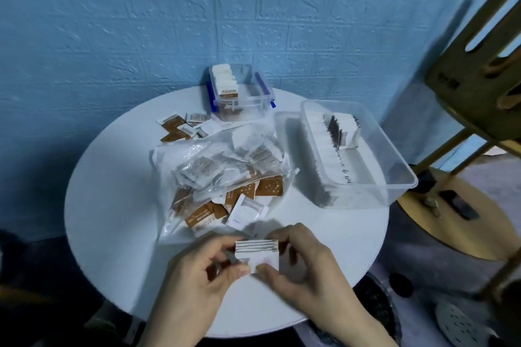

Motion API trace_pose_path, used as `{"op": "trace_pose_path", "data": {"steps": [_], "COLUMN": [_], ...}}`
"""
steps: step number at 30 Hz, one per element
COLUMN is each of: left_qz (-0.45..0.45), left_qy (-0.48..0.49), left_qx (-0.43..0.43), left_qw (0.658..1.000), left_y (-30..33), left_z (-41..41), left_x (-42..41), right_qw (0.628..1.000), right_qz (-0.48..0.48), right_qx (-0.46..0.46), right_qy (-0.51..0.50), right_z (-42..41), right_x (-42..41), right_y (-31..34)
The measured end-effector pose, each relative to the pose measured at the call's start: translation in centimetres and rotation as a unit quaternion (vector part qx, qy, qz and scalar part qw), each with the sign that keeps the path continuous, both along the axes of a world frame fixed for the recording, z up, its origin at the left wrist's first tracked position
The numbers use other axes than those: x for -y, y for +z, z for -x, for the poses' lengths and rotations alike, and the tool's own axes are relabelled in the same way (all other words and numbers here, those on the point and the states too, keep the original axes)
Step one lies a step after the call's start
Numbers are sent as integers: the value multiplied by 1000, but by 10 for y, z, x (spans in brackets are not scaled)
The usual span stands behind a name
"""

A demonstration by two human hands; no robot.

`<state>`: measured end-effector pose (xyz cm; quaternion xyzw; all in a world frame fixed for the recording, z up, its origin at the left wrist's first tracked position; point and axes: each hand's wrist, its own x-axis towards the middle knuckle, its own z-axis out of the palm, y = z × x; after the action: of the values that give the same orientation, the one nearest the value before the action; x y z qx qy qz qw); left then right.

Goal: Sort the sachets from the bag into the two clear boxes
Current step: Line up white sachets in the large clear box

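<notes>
I observe both hands low over the near edge of the round white table (112, 205), working together on a small stack of white sachets (257, 255). The left hand (205, 270) pinches the stack's left side between thumb and curled fingers; the right hand (304, 267) clamps its right side likewise, thumb on the front face. The stack is squared, its edges showing as thin grey lines along the top. Just beyond the hands lies the clear plastic bag (214, 175), its mouth toward me, with brown and white sachets inside and spilling from it. At the far edge of the table stands the small clear box (239, 93) with blue latches, holding a row of brown-and-white sachets upright on its left side. To the right sits the large clear box (355, 149), holding long rows of white sachets on edge. A loose cluster of brown sachets (180, 128) lies on the table left of the small box; I cannot read their print, as it is blurred.
</notes>
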<state>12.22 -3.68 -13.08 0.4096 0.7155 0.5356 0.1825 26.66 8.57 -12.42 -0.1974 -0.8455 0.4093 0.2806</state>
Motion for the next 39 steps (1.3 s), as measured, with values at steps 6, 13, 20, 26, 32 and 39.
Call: {"op": "trace_pose_path", "data": {"steps": [6, 13, 20, 26, 32, 39], "left_qz": [-89, -109, -164, -171, -167, -193], "left_qy": [-65, -43, -9, -73, -108, -68], "left_qx": [39, -315, -329, -63, -178, -306], "left_qw": [993, 942, 930, 981, 964, 930], "left_y": [31, 42, 29, 46, 49, 53], "left_z": [-30, -42, -38, -28, -18, -16], "left_x": [-50, -125, -156, -166, -166, -170], "right_qw": [998, 986, 994, 987, 990, 965], "right_qz": [-54, -130, -31, 151, 137, -235], "right_qx": [-29, 76, 100, -34, -3, 117], "right_qy": [19, -69, -36, 40, 28, -5], "right_z": [-37, -65, -47, -35, -38, -36], "right_x": [-39, -130, -172, -139, -141, -152], "right_y": [47, 99, 104, 93, 89, 100]}}
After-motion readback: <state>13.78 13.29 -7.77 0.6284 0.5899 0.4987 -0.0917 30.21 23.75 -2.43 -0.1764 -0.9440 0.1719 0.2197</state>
